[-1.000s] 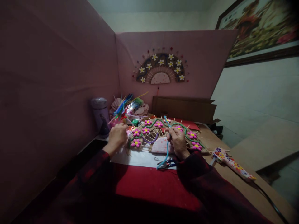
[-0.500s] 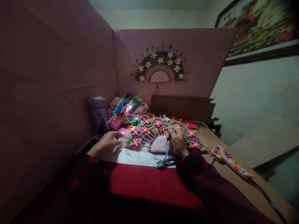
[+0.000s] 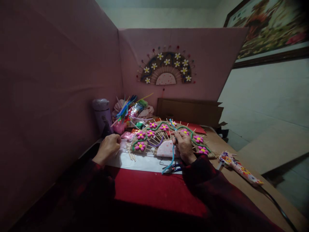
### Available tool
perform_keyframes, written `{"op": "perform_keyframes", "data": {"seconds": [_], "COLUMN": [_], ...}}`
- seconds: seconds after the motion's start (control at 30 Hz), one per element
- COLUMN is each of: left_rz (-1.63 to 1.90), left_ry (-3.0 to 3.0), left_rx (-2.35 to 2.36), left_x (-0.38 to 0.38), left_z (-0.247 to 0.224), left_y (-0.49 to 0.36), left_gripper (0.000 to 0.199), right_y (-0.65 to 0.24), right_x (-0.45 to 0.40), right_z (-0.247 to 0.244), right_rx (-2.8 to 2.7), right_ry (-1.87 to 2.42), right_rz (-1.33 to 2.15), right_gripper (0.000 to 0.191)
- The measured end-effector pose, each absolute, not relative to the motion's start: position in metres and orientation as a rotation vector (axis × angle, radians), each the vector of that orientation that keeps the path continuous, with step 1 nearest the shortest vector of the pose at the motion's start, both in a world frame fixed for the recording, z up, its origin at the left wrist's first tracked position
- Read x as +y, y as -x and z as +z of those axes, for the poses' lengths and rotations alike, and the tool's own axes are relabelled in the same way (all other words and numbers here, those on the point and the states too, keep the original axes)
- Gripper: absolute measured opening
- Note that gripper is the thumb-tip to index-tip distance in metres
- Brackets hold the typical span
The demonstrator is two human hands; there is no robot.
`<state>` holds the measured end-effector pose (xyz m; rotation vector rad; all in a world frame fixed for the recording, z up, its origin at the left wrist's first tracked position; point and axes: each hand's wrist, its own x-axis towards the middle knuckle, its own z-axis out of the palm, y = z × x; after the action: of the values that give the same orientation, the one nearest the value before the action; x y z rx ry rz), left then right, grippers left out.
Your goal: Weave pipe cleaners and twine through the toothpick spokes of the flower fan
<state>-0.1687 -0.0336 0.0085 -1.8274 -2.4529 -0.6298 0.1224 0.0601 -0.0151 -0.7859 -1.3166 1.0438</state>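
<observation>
A fan-shaped craft (image 3: pixel 167 127) of sticks and twine lies on the table, with pink flowers, a wavy green strip and a dotted half-round base (image 3: pixel 166 148). Over its right part, my right hand (image 3: pixel 184 146) pinches a light blue pipe cleaner (image 3: pixel 173 156), whose lower end hangs down toward the scissors. My left hand (image 3: pixel 107 149) is at the craft's left side, apart from it, its fingers curled closed; whether something small is in them is hidden. A purple pipe cleaner (image 3: pixel 155 143) curves over the sticks beside the base.
Dark-handled scissors (image 3: pixel 175 168) lie on white paper (image 3: pixel 137 164) near the front. A flowered glue gun (image 3: pixel 241 169) with a cord is at the right. Behind are a purple bottle (image 3: pixel 102 116), craft supplies (image 3: pixel 135 111) and cardboard (image 3: pixel 189 111). Another fan (image 3: pixel 166 66) hangs on the back panel.
My left hand has drawn back slightly left, and its outstretched fingers have curled closed. My right hand still holds the blue pipe cleaner in nearly the same place. The view has shifted slightly.
</observation>
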Motion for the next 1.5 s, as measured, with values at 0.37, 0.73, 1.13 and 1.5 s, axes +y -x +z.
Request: {"op": "perform_keyframes", "data": {"seconds": [0.37, 0.73, 1.13, 1.5], "left_rz": [-2.254, -2.911, -2.889, -3.104], "left_ry": [1.557, 2.205, 2.516, 2.253], "left_rx": [-2.322, -2.16, -2.029, -1.92], "left_x": [-0.036, -0.03, 0.005, 0.001], "left_z": [0.019, 0.02, 0.021, -0.004], "left_y": [0.163, 0.115, 0.045, 0.037], "left_gripper": [0.014, 0.02, 0.027, 0.042], "right_y": [-0.123, -0.117, -0.115, -0.114], "right_x": [0.059, 0.047, 0.037, 0.036], "right_z": [-0.015, -0.01, -0.002, 0.001], "right_rx": [-1.32, -1.436, -1.419, -1.337], "right_ry": [0.799, 0.665, 0.566, 0.654], "right_rz": [1.028, 1.218, 1.46, 1.343], "right_gripper": [0.037, 0.036, 0.035, 0.031]}}
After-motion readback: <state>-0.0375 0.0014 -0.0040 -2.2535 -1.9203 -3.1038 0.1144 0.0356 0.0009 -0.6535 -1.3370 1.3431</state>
